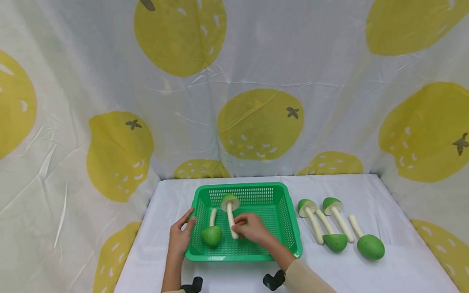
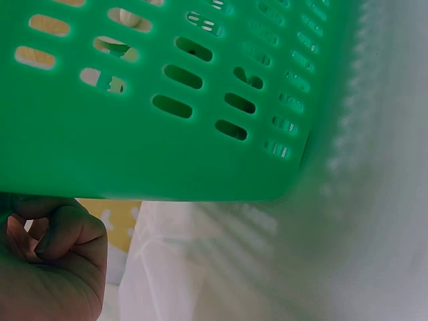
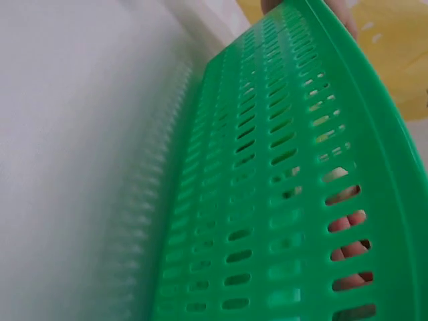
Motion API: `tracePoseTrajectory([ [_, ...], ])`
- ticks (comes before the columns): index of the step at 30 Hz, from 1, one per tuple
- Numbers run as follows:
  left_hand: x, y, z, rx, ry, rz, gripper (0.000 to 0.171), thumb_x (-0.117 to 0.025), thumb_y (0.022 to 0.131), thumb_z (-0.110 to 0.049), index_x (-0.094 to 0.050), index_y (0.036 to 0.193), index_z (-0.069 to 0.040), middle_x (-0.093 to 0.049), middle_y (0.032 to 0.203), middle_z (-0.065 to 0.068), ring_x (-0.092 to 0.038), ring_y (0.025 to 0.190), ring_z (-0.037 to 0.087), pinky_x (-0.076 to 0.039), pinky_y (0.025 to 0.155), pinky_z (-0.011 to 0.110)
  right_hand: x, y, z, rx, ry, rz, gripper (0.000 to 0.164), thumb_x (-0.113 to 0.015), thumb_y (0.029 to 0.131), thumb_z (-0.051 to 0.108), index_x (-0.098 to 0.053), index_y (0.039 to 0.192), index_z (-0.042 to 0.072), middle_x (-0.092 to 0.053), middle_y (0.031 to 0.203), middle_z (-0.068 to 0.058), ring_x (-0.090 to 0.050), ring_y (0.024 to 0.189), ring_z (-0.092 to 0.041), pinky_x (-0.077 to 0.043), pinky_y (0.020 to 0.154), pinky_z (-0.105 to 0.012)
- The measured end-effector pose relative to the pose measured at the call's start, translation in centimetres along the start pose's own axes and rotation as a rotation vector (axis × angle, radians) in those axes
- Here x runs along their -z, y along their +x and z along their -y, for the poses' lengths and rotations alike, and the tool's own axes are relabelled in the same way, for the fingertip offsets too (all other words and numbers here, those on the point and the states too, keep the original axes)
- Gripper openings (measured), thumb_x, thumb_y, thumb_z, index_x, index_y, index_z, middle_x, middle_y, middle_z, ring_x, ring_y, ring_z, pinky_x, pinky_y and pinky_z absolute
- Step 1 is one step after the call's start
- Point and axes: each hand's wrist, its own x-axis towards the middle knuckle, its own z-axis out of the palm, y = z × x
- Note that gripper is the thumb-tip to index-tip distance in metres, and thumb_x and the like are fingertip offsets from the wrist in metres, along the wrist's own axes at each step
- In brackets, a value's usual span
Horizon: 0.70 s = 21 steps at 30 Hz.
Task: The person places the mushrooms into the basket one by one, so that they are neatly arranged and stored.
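A green plastic basket (image 1: pixel 244 257) with slotted walls stands on the white table. My left hand (image 1: pixel 179 238) grips its left rim; in the left wrist view that hand (image 2: pixel 63 264) shows curled fingers at the basket's edge. Inside the basket, my right hand (image 1: pixel 252 228) pinches the lower stem of a green-capped toy mushroom (image 1: pixel 230 211), whose cap points to the back. Another toy mushroom (image 1: pixel 212 237) lies to its left, cap towards me. Through the slots in the right wrist view, parts of my right fingers (image 3: pixel 349 247) show; the mushroom's stem is mostly hidden there.
Right of the basket, several more green-capped mushrooms lie side by side on the white tablecloth (image 1: pixel 385 218), caps facing different ways. One mushroom (image 1: pixel 370 247) lies farthest right. A curtain with yellow fruit prints (image 1: pixel 261 124) hangs behind the table and along both sides.
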Motion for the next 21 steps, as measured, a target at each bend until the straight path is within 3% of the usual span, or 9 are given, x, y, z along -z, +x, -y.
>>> tracePoseTrajectory([
  [11, -0.1, -0.3, 0.1, 0.006, 0.028, -0.001, 0.039, -0.064, 0.103, -0.039, -0.065, 0.141, -0.031, -0.064, 0.11, 0.007, -0.053, 0.13, 0.025, -0.044, 0.101, 0.046, -1.0, 0.3, -0.5, -0.034, -0.009, 0.063, 0.028, -0.07, 0.097, 0.01, -0.068, 0.119, -0.007, -0.071, 0.098, -0.012, -0.067, 0.072, -0.018, -0.06, 0.073, -0.049],
  [21, 0.0, 0.0, -0.2, 0.006, -0.004, -0.004, 0.039, -0.065, 0.102, -0.036, -0.065, 0.141, -0.03, -0.062, 0.114, 0.012, -0.044, 0.142, 0.029, -0.03, 0.118, 0.061, -1.8, 1.4, -0.3, -0.052, -0.037, 0.107, 0.028, -0.068, 0.097, 0.009, -0.067, 0.12, -0.008, -0.07, 0.1, -0.013, -0.068, 0.079, -0.019, -0.061, 0.073, -0.047],
])
